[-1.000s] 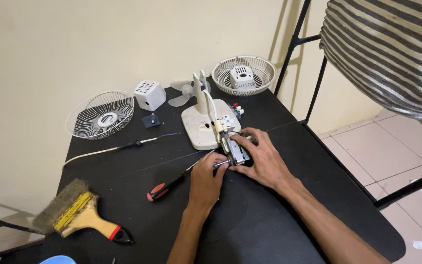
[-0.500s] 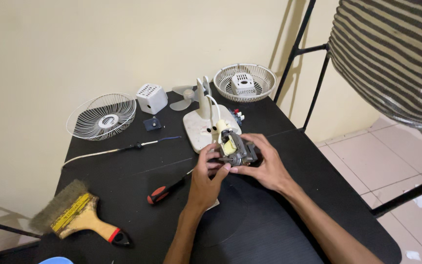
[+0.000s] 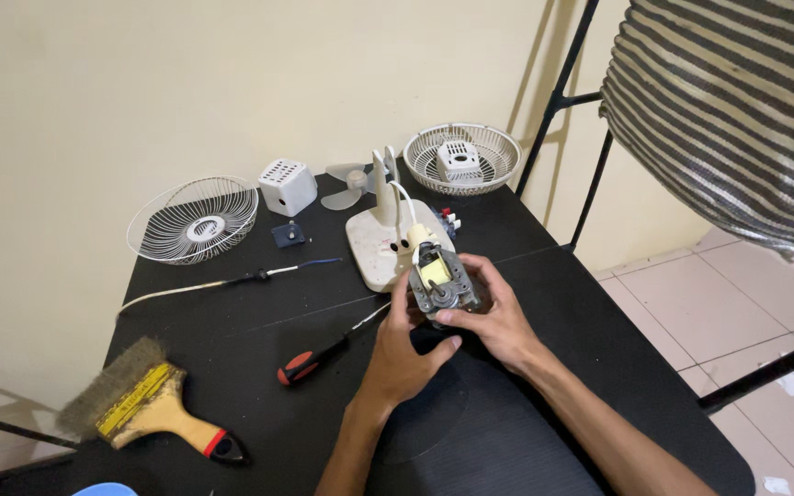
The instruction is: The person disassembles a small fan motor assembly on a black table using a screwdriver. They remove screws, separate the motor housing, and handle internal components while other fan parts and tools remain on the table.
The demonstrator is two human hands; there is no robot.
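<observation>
**Small fan motor held in both hands above the black table**

A small grey fan motor (image 3: 440, 283) with a yellow winding is held just above the middle of the black table (image 3: 599, 303), lifted clear of its surface. It is clasped from the left by the left hand (image 3: 403, 354), whose fingers are closed against its side and underside, and from the right by the right hand (image 3: 496, 317), whose fingers are wrapped around its back and far edge. Both hands are thus clamped on the motor. A white wire is seen running from the motor to the white fan base (image 3: 380, 241), which is set just behind the hands, toward the back edge.

A screwdriver with a red and black handle (image 3: 310, 362) is laid just left of the left hand. A wide brush with a wooden handle (image 3: 140, 404) is placed near the front left corner. A wire fan guard (image 3: 193, 219) is propped at the back left corner, with a white vented cover (image 3: 287, 186) beside it. A second guard (image 3: 462, 158) is set at the back right corner. A thin white cable (image 3: 204, 285) is stretched along the left part of the table.
</observation>
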